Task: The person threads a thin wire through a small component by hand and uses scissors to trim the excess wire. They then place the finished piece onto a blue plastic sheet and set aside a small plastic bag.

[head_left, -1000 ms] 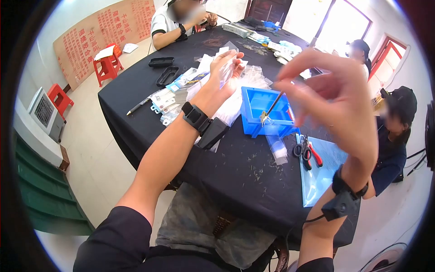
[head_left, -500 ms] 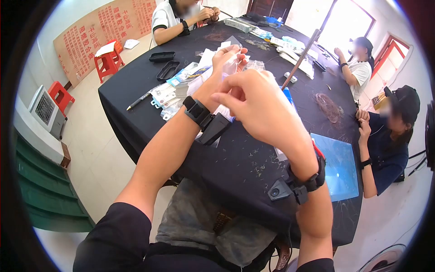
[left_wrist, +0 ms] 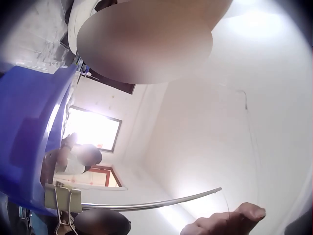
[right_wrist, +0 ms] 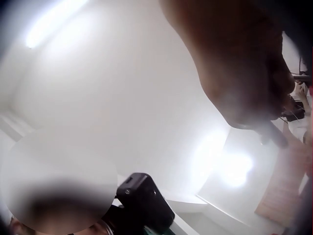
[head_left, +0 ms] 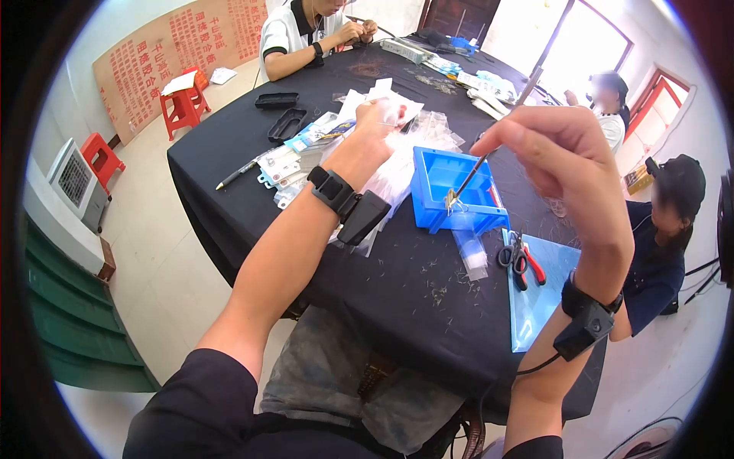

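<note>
In the head view my left hand [head_left: 376,128] is raised over the piled packets, its fingers curled round a pale, clear plastic piece [head_left: 392,115]. My right hand [head_left: 569,157] is beside the rod [head_left: 468,177], thumb and index finger together. In the left wrist view, thin line runs to the right fingertips, and a small hook [left_wrist: 246,105] hangs on line above them. A binder clip [left_wrist: 63,198] holds the metal rod [left_wrist: 146,205] at the blue bin's edge. The right wrist view shows the right hand [right_wrist: 239,73] dark and close.
The blue bin [head_left: 451,170] stands mid-table. Scissors [head_left: 514,258] and red-handled pliers [head_left: 535,268] lie on a blue sheet [head_left: 527,314]. Packets [head_left: 287,164], a pen [head_left: 237,174] and black trays [head_left: 287,125] are at the left. Several people sit around the table.
My right hand moved left towards my left hand, then back right beside the rod. The left fingers have curled in more. The blue bin shows again.
</note>
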Available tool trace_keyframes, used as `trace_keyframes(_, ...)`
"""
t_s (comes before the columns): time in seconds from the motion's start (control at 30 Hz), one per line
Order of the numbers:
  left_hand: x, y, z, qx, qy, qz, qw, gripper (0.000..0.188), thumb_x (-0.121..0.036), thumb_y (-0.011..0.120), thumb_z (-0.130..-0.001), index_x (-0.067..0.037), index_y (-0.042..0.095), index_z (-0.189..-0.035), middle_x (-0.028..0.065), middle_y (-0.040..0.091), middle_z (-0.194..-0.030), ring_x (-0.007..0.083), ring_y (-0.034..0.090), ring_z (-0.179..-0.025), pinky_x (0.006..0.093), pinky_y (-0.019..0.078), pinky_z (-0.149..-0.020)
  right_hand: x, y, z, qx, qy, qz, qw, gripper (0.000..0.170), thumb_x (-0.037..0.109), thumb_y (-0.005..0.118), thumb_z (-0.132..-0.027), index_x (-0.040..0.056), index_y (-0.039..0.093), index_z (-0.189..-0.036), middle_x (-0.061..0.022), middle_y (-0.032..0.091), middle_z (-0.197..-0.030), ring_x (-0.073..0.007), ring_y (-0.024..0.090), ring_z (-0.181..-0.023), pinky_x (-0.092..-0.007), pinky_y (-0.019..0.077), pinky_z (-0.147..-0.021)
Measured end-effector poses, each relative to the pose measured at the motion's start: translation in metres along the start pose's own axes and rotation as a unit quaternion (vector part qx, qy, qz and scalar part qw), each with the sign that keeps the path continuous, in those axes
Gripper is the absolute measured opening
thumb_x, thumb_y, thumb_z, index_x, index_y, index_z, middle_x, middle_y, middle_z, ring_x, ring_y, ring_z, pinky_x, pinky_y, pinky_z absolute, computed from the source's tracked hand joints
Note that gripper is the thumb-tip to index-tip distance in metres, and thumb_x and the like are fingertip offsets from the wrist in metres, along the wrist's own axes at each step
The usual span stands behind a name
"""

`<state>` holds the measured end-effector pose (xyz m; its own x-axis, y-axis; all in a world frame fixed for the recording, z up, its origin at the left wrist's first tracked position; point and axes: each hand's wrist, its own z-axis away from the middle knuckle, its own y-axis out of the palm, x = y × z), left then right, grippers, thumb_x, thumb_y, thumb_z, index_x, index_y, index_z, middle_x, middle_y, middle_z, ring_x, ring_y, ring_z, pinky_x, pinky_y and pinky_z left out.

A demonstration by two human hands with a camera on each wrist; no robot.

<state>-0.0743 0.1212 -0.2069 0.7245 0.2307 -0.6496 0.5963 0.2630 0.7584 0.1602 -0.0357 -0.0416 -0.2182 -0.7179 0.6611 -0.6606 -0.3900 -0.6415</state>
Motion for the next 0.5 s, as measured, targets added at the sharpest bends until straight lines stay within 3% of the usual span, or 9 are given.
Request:
trace_keyframes(0.07,0.000,-0.004,-0.014,-0.018,-0.041,-0.003,0.999,0.006,0.000,0.052,-0.099,0.000,0.055,-0.093,0.0087,0.053,-0.084,0.0125,0.045,-0.065,0.0265,0.0392,-0.056,0.000,-0.007,0.004,-0.040,0.033,-0.042,0.998,0.033,0.026,0.061,-0.103,-0.0020,0.078,-0.100,0.0074,0.044,-0.054,0.0003,0.029,-0.044,-0.0213,0.0193,-0.046)
trace_keyframes(0.1,-0.003,-0.011,-0.018,-0.017,-0.043,-0.004,0.999,0.006,0.000,0.052,-0.099,0.000,0.055,-0.093,0.0087,0.053,-0.084,0.0125,0.045,-0.065,0.0265,0.0392,-0.056,0.001,-0.010,0.005,-0.048,0.027,-0.015,0.998,0.035,0.027,0.059,-0.104,-0.0027,0.077,-0.102,0.0087,0.037,-0.052,0.0005,0.027,-0.044,-0.0219,0.0177,-0.046)
trace_keyframes(0.2,-0.015,-0.011,-0.007,0.058,-0.026,-0.111,0.992,0.012,-0.002,0.059,-0.089,-0.007,0.053,-0.080,0.0017,0.045,-0.073,0.0089,0.035,-0.057,0.0257,0.0325,-0.051,0.003,-0.014,0.008,-0.065,0.044,-0.011,0.997,0.037,0.028,0.057,-0.105,-0.0025,0.077,-0.102,0.0093,0.035,-0.052,0.0006,0.026,-0.044,-0.0222,0.0167,-0.046)
trace_keyframes(0.27,-0.035,0.019,0.035,0.107,0.050,-0.089,0.989,0.017,-0.004,0.060,-0.080,-0.013,0.048,-0.073,-0.0039,0.035,-0.065,0.0071,0.029,-0.052,0.0243,0.0245,-0.049,0.004,-0.016,0.008,-0.066,0.047,-0.005,0.997,0.036,0.028,0.057,-0.105,-0.0023,0.077,-0.103,0.0094,0.035,-0.052,0.0007,0.026,-0.044,-0.0222,0.0167,-0.046)
trace_keyframes(0.3,-0.043,0.025,0.047,0.182,0.058,-0.040,0.981,0.017,-0.005,0.064,-0.086,-0.011,0.052,-0.076,-0.0063,0.032,-0.062,0.0068,0.028,-0.051,0.0237,0.0230,-0.050,0.004,-0.017,0.008,-0.067,0.049,0.003,0.997,0.036,0.028,0.057,-0.105,-0.0021,0.077,-0.103,0.0095,0.035,-0.052,0.0007,0.026,-0.044,-0.0221,0.0166,-0.046)
trace_keyframes(0.33,-0.050,0.029,0.057,0.183,0.057,-0.041,0.981,0.017,-0.005,0.064,-0.086,-0.011,0.052,-0.076,-0.0063,0.032,-0.062,0.0068,0.028,-0.051,0.0237,0.0230,-0.050,0.002,-0.018,0.008,-0.069,0.049,0.003,0.996,0.036,0.028,0.057,-0.105,-0.0021,0.077,-0.103,0.0095,0.035,-0.052,0.0007,0.026,-0.044,-0.0221,0.0166,-0.046)
trace_keyframes(0.4,-0.058,0.037,0.072,0.354,0.109,-0.038,0.928,0.011,-0.011,0.069,-0.094,-0.007,0.063,-0.085,-0.0080,0.031,-0.060,0.0050,0.027,-0.051,0.0236,0.0216,-0.050,-0.002,-0.019,0.008,-0.076,0.028,0.030,0.996,0.036,0.028,0.057,-0.105,-0.0017,0.077,-0.103,0.0097,0.034,-0.052,0.0008,0.025,-0.044,-0.0220,0.0165,-0.046)
trace_keyframes(0.43,-0.059,0.038,0.079,0.355,0.108,-0.037,0.928,0.011,-0.011,0.069,-0.094,-0.007,0.063,-0.085,-0.0080,0.031,-0.060,0.0050,0.027,-0.051,0.0236,0.0216,-0.050,-0.003,-0.019,0.009,-0.076,0.030,0.031,0.996,0.036,0.028,0.057,-0.105,-0.0017,0.077,-0.103,0.0097,0.034,-0.052,0.0008,0.025,-0.044,-0.0220,0.0165,-0.046)
trace_keyframes(0.5,-0.059,0.038,0.087,0.482,0.125,-0.101,0.862,0.019,-0.019,0.072,-0.098,-0.002,0.072,-0.105,-0.0085,0.037,-0.061,0.0038,0.029,-0.052,0.0235,0.0211,-0.051,-0.006,-0.017,0.008,-0.091,0.022,0.033,0.995,0.036,0.029,0.057,-0.105,-0.0013,0.077,-0.103,0.0102,0.033,-0.053,0.0009,0.025,-0.045,-0.0219,0.0161,-0.046)
